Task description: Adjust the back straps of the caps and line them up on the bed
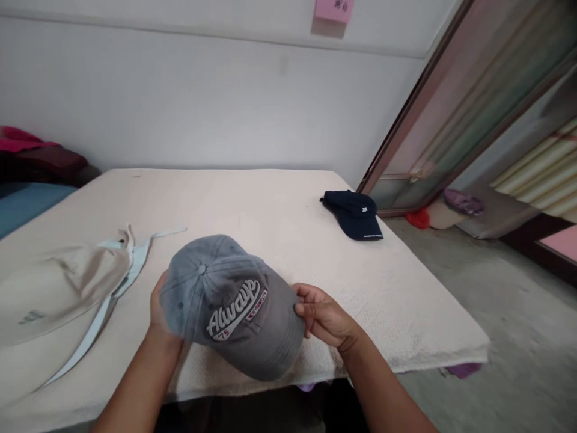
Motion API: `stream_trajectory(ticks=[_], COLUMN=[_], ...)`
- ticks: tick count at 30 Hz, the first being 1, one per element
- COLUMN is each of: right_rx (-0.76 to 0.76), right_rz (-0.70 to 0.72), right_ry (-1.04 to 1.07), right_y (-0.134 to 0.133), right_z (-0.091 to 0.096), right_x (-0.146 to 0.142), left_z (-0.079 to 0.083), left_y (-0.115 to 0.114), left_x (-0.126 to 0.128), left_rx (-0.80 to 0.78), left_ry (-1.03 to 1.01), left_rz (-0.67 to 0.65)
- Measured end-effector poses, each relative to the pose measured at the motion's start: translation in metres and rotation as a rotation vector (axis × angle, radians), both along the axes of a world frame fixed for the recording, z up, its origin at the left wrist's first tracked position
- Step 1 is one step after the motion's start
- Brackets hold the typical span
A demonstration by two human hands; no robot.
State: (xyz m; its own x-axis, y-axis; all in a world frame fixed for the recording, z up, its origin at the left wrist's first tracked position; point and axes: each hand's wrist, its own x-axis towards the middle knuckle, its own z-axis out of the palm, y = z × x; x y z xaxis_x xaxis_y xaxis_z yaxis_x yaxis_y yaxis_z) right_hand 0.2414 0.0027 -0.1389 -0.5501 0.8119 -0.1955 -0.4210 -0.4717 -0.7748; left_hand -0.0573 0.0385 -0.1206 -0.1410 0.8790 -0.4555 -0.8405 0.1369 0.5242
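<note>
A grey baseball cap (234, 307) with raised "Always" lettering is held over the near edge of the covered table. My right hand (322, 313) pinches the cap's brim at its right edge, thumb on top. Behind the left side of the crown is my left hand (160, 307), wrapped against it with most of its fingers hidden by the cap. To the left lies a beige hat (67, 282) with long pale blue ties. A navy cap (354, 213) with a small white emblem rests farther back on the right, its brim toward me.
The table (252, 198) has a cream cloth cover and stands against a white wall. Blue and red fabric (31, 150) is piled at the far left. A framed glass door (415, 138) and curtain are at the right, with items on the floor.
</note>
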Motion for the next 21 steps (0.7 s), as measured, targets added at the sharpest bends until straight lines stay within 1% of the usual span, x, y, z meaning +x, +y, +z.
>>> stream_trajectory(ticks=[3, 6, 10, 12, 14, 16, 18, 21], right_rx=[0.046, 0.065, 0.055, 0.050, 0.047, 0.053, 0.075, 0.151], right_rz=[-0.105, -0.151, -0.171, -0.172, -0.178, -0.212, -0.268, -0.379], right_ry=[0.022, 0.027, -0.011, -0.029, -0.048, -0.057, -0.051, -0.023], right_y=[0.003, 0.004, 0.003, 0.005, 0.009, 0.017, 0.031, 0.061], right_z=[0.006, 0.008, 0.004, 0.000, -0.005, -0.007, -0.005, 0.010], right_x=[0.013, 0.026, 0.044, 0.054, 0.062, 0.069, 0.074, 0.077], left_z=[-0.002, 0.001, 0.005, 0.002, -0.002, -0.007, -0.011, -0.015], left_y=[0.001, -0.001, -0.005, -0.006, -0.006, -0.005, -0.003, -0.002], left_x=[0.012, 0.028, 0.046, 0.052, 0.055, 0.057, 0.059, 0.063], left_rx=[0.007, -0.058, -0.166, -0.205, -0.199, -0.183, -0.187, -0.202], left_ry=[-0.004, 0.033, 0.105, 0.134, 0.158, 0.170, 0.174, 0.201], left_rz=[-0.035, -0.113, -0.217, -0.272, -0.303, -0.280, -0.224, -0.171])
